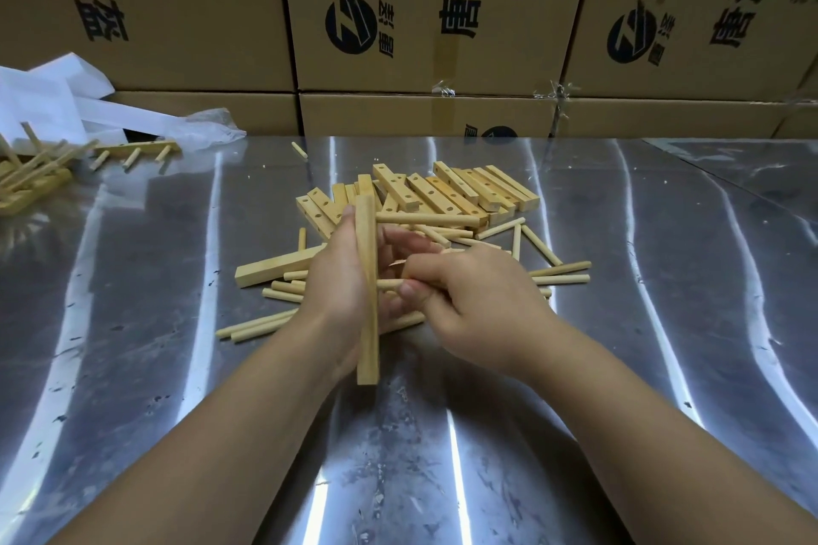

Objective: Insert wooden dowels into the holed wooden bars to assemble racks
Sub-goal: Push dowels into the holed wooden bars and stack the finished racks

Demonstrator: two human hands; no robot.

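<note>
- Your left hand (pixel 336 279) is wrapped round a long pale wooden bar (pixel 367 323). You hold it by the middle, and it points away from you.
- Your right hand (pixel 469 301) pinches a short round wooden dowel (pixel 389 284) near its tip. The tip is right at the side of the bar. I cannot see the hole there.
- Your two hands are close together, with the bar between them.
- A second round wooden dowel (pixel 425 219) sticks out sideways near the far end of the bar. It looks like it is already pushed in.
- The bar looks light and hard, and I don't think it will bend. Hold it tight by the middle so it does not turn when you push.
- The dowel is thin and smooth, so it may slip or roll. Pinch it close to the bar and push it in straight. If you tilt it, it could jam.
- More pale wooden bars with holes (pixel 460 195) lie in a heap just behind your hands.
- Loose wooden dowels (pixel 560 274) lie all around the heap on the shiny metal table (pixel 619 367).
- A finished wooden rack (pixel 137 150) lies far off to your left, by a white plastic bag (pixel 53 102).
- Brown cardboard boxes (pixel 420 13) are stacked behind the table.
</note>
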